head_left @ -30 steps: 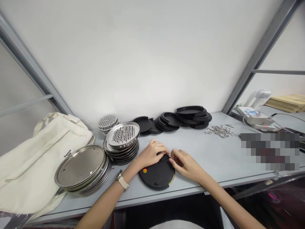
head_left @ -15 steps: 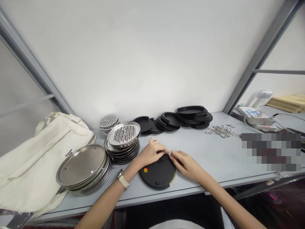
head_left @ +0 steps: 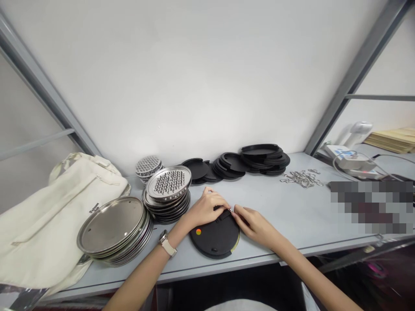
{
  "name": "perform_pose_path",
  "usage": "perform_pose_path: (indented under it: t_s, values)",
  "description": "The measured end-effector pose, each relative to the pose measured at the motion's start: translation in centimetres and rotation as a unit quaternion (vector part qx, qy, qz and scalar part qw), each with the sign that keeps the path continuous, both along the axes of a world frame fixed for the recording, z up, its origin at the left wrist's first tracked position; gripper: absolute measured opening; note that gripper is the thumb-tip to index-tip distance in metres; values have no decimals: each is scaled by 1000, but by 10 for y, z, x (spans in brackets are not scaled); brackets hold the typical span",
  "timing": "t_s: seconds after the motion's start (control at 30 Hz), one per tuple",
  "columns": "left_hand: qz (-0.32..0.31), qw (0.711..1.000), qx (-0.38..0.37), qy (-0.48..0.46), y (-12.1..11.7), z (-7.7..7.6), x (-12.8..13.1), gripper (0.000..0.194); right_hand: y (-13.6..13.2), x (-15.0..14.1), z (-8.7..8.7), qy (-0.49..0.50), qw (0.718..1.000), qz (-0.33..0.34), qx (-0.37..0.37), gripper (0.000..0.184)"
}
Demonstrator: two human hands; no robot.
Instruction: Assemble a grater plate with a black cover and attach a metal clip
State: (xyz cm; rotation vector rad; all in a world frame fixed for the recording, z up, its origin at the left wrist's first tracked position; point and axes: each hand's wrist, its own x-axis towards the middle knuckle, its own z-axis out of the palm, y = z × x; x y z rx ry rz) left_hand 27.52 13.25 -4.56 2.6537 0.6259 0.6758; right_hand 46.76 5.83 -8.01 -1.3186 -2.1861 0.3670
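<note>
Fingertips all but closed, our right hand pinches a small metal clip at one o'clock on the black disc, our left hand curls at twelve, its hold unclear, and graters sit stacked toward ten on the grey table.

Looks like matt black plastic on the round black disc, mostly smooth; shiny metal on the small clip at its edge. Seems smooth brushed metal, softly glossy, on the large round plates; bright metal, rough with raised teeth, on the grater discs. Glints as polished metal across the loose clips. Appears matt plastic again on the black rings by the wall. Shows creased, matt cream cloth on the bag; smooth grey with a faint sheen on the surface.
</note>
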Motion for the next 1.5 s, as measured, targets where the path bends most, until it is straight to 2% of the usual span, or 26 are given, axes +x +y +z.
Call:
perform_pose_path:
  t_s: [0.3,0.53,0.8,0.97,1.2,1.5]
  values:
    - [1,1000,6,-8,-6,8,0,16,0,1,-1,-9,1000,7,2,18]
    - [-23,1000,-13,-6,-1,4,-1,14,0,1,-2,-8,1000,6,6,18]
    - [-43,999,-28,1,2,3,-3,21,-2,-3,9,-16,1000,-19,-2,14]
    - [-43,999,-15,7,3,1,-3,21,0,-2,5,-46,999,-7,17,20]
    - [-48,999,-25,-3,4,0,-2,20,3,-5,0,-58,998,-20,32,18]
    - [-41,998,-37,-2,5,-1,-3,20,2,-7,5,-26,999,-37,-11,12]
